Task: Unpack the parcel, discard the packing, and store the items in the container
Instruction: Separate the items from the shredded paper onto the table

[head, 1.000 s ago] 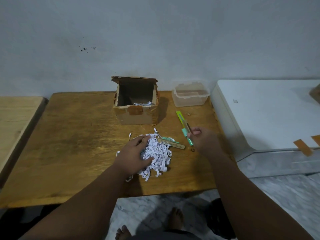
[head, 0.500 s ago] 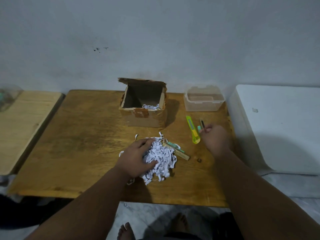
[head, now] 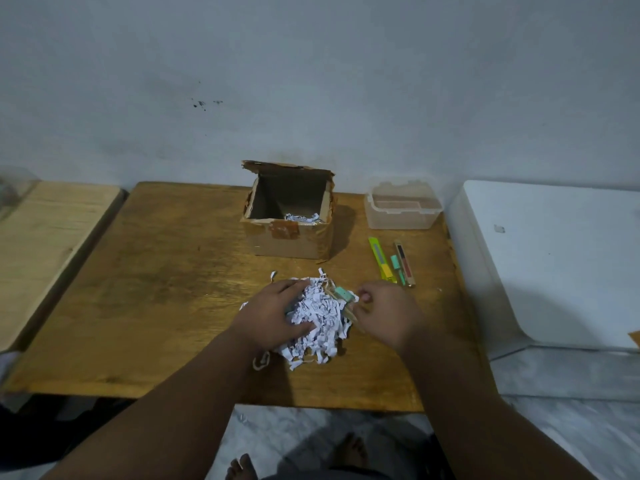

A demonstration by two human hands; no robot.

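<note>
Fingers (head: 294, 287) of left hand (head: 273, 317) grip shredded paper (head: 320, 311), right hand (head: 389, 315) alongside

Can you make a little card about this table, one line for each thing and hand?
left hand: curled over the shredded paper
right hand: at the pile's right edge, beside a mint-green piece; grip unclear
cardboard box: open, a few shreds inside
plastic container: clear, right of the box
yellow cutter: on the table, near the container
</note>
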